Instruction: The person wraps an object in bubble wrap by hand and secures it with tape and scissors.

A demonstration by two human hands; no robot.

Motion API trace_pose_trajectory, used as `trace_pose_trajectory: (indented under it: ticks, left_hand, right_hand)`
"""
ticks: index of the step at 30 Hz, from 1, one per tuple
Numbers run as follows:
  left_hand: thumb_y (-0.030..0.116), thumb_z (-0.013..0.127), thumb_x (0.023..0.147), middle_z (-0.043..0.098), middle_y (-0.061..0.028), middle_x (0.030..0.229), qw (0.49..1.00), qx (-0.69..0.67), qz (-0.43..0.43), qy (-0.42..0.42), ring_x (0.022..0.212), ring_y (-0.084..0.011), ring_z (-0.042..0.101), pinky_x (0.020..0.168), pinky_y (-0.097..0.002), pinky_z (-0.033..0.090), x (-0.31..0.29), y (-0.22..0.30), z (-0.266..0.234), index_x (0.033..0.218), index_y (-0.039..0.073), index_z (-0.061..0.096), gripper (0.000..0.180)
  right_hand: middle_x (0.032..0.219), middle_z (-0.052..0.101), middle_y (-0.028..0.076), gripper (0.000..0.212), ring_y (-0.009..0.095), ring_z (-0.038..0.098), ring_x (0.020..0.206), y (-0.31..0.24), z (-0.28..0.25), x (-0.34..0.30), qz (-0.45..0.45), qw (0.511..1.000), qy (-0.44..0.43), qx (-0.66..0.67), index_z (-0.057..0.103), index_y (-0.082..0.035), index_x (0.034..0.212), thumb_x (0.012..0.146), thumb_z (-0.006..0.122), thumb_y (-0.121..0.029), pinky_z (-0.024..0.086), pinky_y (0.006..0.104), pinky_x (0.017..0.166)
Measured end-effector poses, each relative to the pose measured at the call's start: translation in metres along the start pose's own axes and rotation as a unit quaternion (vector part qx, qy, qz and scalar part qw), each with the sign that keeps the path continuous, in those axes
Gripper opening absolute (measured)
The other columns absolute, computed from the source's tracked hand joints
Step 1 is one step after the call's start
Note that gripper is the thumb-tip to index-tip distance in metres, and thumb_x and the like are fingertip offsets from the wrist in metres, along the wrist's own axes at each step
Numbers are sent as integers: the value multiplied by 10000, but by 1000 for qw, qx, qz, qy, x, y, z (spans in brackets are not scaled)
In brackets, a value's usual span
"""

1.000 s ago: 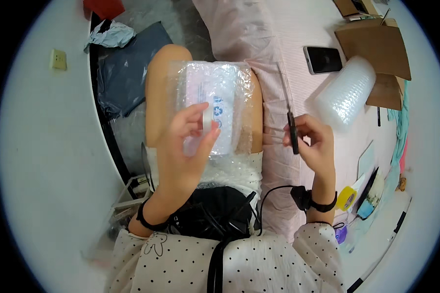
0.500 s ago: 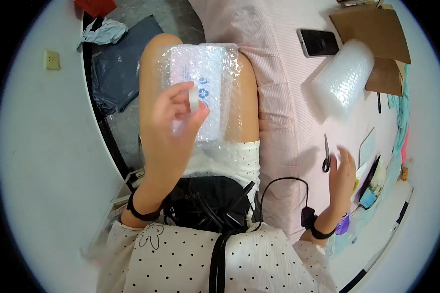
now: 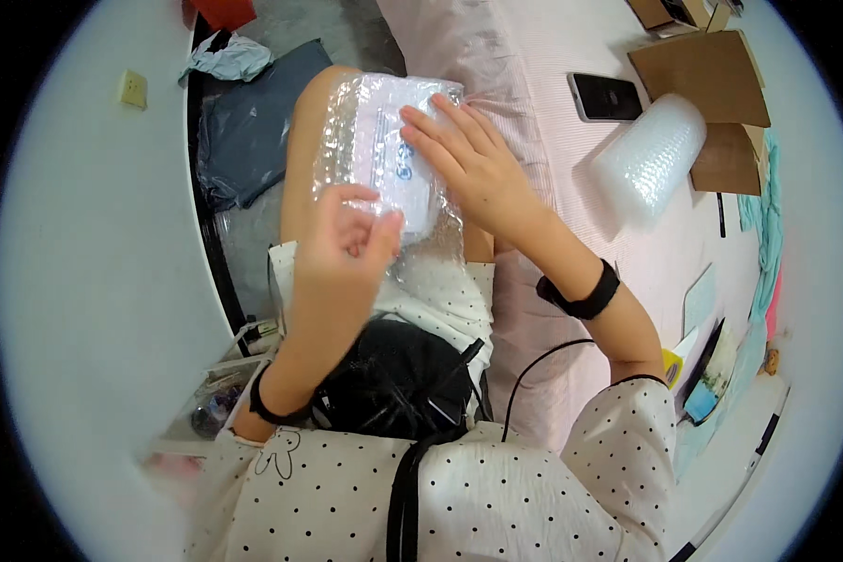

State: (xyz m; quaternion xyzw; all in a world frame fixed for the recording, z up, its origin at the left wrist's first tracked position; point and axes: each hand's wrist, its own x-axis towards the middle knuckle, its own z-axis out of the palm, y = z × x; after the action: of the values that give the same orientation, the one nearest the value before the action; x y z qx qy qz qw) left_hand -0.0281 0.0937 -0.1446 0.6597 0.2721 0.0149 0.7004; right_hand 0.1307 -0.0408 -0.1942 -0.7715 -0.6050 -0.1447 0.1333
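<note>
A flat, pale box [image 3: 384,155] in clear bubble wrap [image 3: 340,140] rests across my thighs, with blue print on its upper face. My right hand [image 3: 473,164] lies on the box's upper right part, fingers stretched out and slightly apart. At the lower left of the package is my left hand [image 3: 347,239], blurred, with fingers curled and thumb facing the forefinger. It keeps the pose in which it pinched a narrow white roll of tape; the roll itself barely shows now against the pale wrap.
On the pink bed [image 3: 557,215] to my right are a roll of bubble wrap [image 3: 651,159], a phone [image 3: 606,97] and an open cardboard box [image 3: 698,75]. A black cable [image 3: 534,375] crosses near my right arm. A dark plastic bag [image 3: 253,126] lies on the floor at left.
My right hand has come from beside the scissors on the bed onto the wrapped box. My right forearm now covers where the scissors lay. My left hand stays near the box's lower left.
</note>
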Motion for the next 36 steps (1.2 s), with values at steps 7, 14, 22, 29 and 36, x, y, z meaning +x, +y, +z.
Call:
trace_pose_trajectory:
  ticks: [7, 14, 22, 29, 36]
  left_hand:
    - [150, 634, 867, 650, -95, 775, 991, 107, 70, 22, 696, -206, 636, 647, -284, 467, -49, -12, -2, 1050, 9, 483, 276]
    - [57, 660, 836, 677, -139, 798, 974, 188, 124, 0, 784, -199, 689, 675, -268, 514, -65, -15, -1, 952, 9, 492, 209]
    - [59, 690, 817, 657, -128, 729, 972, 171, 163, -14, 753, -145, 681, 682, -251, 525, -62, -31, -2, 832, -10, 514, 189]
    - [75, 687, 828, 659, -117, 731, 979, 150, 131, -34, 714, -116, 647, 686, -249, 520, -63, -32, -3, 827, -14, 505, 202]
    - [84, 682, 837, 662, -113, 763, 981, 150, 83, -94, 761, -118, 645, 688, -259, 518, -49, -45, -15, 838, -9, 495, 208]
  right_hand:
    - [1388, 459, 33, 480, 298, 418, 1281, 16, 12, 0, -10, 1000, -2, -7, 497, -101, 1286, 807, 525, -75, 305, 481, 1070]
    - [1411, 437, 29, 539, 306, 364, 1328, 15, -7, -9, -16, 998, -51, -23, 469, -109, 1323, 795, 532, -26, 262, 505, 1098]
    - [1361, 456, 170, 405, 354, 425, 1257, -20, -28, 22, 28, 987, 17, 156, 479, -45, 1293, 897, 533, -118, 382, 404, 1024]
    - [1344, 458, 224, 594, 386, 449, 1231, -17, 18, 11, 19, 999, 21, -25, 463, 67, 1263, 885, 543, -385, 364, 462, 1023]
    - [1411, 358, 263, 674, 403, 329, 1325, -30, 30, 10, 20, 999, -2, -47, 380, 100, 1322, 903, 524, -408, 255, 494, 1089]
